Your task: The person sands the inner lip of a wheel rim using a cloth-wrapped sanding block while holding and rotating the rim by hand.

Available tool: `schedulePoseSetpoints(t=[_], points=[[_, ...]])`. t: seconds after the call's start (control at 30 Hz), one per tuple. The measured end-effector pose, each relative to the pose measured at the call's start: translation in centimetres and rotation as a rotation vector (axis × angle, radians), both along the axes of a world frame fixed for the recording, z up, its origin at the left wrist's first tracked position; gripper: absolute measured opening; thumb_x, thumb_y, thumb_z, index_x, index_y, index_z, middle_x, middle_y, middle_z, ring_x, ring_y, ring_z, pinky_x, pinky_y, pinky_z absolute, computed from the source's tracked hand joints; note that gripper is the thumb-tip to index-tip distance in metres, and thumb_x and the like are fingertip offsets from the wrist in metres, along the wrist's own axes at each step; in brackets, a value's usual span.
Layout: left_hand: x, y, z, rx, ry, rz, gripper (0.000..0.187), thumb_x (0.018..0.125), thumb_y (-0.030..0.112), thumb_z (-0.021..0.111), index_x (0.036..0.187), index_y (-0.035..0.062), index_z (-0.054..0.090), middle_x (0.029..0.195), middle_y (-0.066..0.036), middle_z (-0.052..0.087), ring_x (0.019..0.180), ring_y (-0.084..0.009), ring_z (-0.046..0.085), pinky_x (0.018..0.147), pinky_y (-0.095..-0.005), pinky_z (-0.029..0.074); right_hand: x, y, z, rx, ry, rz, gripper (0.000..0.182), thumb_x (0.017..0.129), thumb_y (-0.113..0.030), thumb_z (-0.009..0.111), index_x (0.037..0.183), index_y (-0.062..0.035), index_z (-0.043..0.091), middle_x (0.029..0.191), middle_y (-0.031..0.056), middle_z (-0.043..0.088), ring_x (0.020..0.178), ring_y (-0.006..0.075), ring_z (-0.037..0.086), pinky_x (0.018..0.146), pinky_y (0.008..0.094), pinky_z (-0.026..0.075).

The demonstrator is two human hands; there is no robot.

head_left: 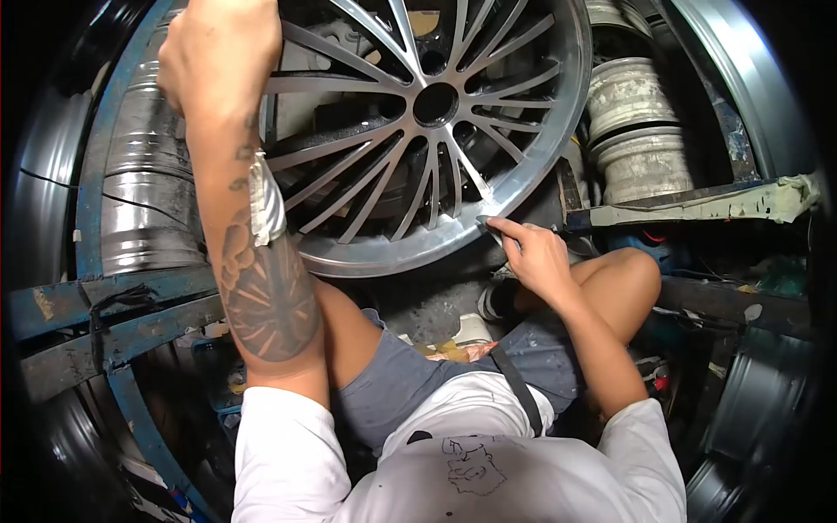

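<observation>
Printed shirt [545,475]; left fingers [171,74] curled closed; right fingers [507,228] pinch dark piece [483,222] at wheel [410,253]

One spoked wheel [422,124], two hands [538,260]

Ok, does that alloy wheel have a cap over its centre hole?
No, the centre hole of the alloy wheel is uncovered, showing a dark round opening.

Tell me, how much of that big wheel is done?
On the wheel, the spokes already look smooth and shiny. The right hand holds a small dark piece against the lip, so that part seems underway. Cloudy streaks there may be what's left; I can't be sure.
</observation>
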State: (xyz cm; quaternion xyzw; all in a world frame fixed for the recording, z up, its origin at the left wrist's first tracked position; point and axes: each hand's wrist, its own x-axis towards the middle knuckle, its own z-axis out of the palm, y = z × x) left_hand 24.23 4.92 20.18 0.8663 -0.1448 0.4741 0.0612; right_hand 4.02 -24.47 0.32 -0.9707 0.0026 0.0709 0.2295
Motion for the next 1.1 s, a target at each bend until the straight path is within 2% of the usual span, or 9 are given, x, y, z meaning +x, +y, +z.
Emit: schedulePoseSetpoints(t=[0.07,0.17,0.2,0.3,0.37,0.7,0.8,0.93,1.1], points=[[0.3,0.6,-0.5,-0.143,0.116,-0.105,0.027,0.103,0.017,0.049,0.116,0.0057,0.070,0.104,-0.018,0.072,0.098,-0.0363,0.068,0.086,-0.0448,0.053,0.9,-0.5,-1.1,-0.009,-0.008,0.022,0.033,0.091,-0.018,0.062,0.121,-0.0237,0.075,0.092,0.0196,0.073,0.085,0.0392,0.070,0.078,0.0500,0.056],[3.5,4.3,-3.0,0.326,-0.349,-0.035,0.028,0.102,0.015,0.051,0.120,0.0039,0.069,0.113,-0.019,0.072,0.109,-0.0360,0.067,0.096,-0.0437,0.052,1.6,-1.0,-1.5,0.023,0.018,-0.006,0.030,0.093,-0.021,0.063,0.120,-0.0235,0.075,0.091,0.0190,0.073,0.086,0.0390,0.071,0.078,0.0495,0.055],[2.9,4.3,-2.6,0.303,-0.097,0.102,0.030,0.102,0.017,0.053,0.122,0.0016,0.069,0.117,-0.021,0.071,0.116,-0.0350,0.066,0.101,-0.0424,0.050,1.7,-0.8,-1.6,0.065,0.012,-0.036,0.029,0.093,-0.023,0.065,0.119,-0.0235,0.075,0.091,0.0187,0.073,0.086,0.0387,0.071,0.077,0.0491,0.055],[0.6,2.3,-1.2,-0.320,0.190,-0.157,0.036,0.103,0.031,0.057,0.123,0.0037,0.070,0.110,-0.018,0.073,0.105,-0.0258,0.067,0.093,-0.0366,0.051,2.2,0.0,-1.2,0.126,0.012,-0.072,0.027,0.092,-0.026,0.068,0.118,-0.0231,0.076,0.088,0.0174,0.073,0.084,0.0376,0.071,0.075,0.0481,0.055],[1.3,4.6,-1.6,-0.360,0.289,-0.107,0.048,0.102,0.048,0.061,0.134,0.0123,0.069,0.106,-0.011,0.075,0.093,-0.0138,0.066,0.083,-0.0302,0.050,2.1,0.3,-1.6,0.089,-0.040,-0.066,0.029,0.090,-0.027,0.071,0.118,-0.0229,0.076,0.083,0.0156,0.072,0.080,0.0361,0.071,0.073,0.0479,0.055],[1.6,4.8,-1.2,-0.458,0.426,0.212,0.065,0.091,0.073,0.060,0.128,0.0215,0.074,0.117,-0.014,0.076,0.114,-0.0246,0.069,0.100,-0.0352,0.049,2.4,1.1,-2.6,-0.156,-0.004,0.044,0.037,0.088,-0.019,0.066,0.125,-0.0223,0.072,0.086,0.0198,0.071,0.075,0.0399,0.071,0.067,0.0525,0.056],[1.2,4.4,-0.8,-0.449,0.452,0.207,0.061,0.094,0.063,0.065,0.128,0.0139,0.074,0.119,-0.013,0.076,0.114,-0.0221,0.069,0.101,-0.0321,0.048,2.5,1.2,-2.5,-0.198,0.039,0.046,0.040,0.089,-0.020,0.065,0.129,-0.0226,0.070,0.085,0.0212,0.071,0.074,0.0410,0.071,0.067,0.0532,0.056],[-0.9,4.7,1.3,-0.466,0.698,-0.329,0.035,0.104,0.026,0.056,0.115,-0.0038,0.070,0.105,-0.020,0.073,0.098,-0.0288,0.069,0.088,-0.0380,0.051,2.8,1.6,-2.6,-0.239,0.069,0.033,0.043,0.091,-0.021,0.064,0.133,-0.0219,0.067,0.082,0.0229,0.071,0.073,0.0415,0.071,0.067,0.0534,0.056],[1.6,6.1,-1.6,-0.231,0.319,-0.312,0.037,0.105,0.026,0.052,0.116,-0.0055,0.069,0.102,-0.019,0.074,0.090,-0.0295,0.067,0.082,-0.0385,0.051,3.0,2.4,-2.5,-0.274,0.146,0.118,0.044,0.091,-0.025,0.062,0.134,-0.0201,0.066,0.077,0.0231,0.071,0.072,0.0417,0.072,0.067,0.0543,0.057]])
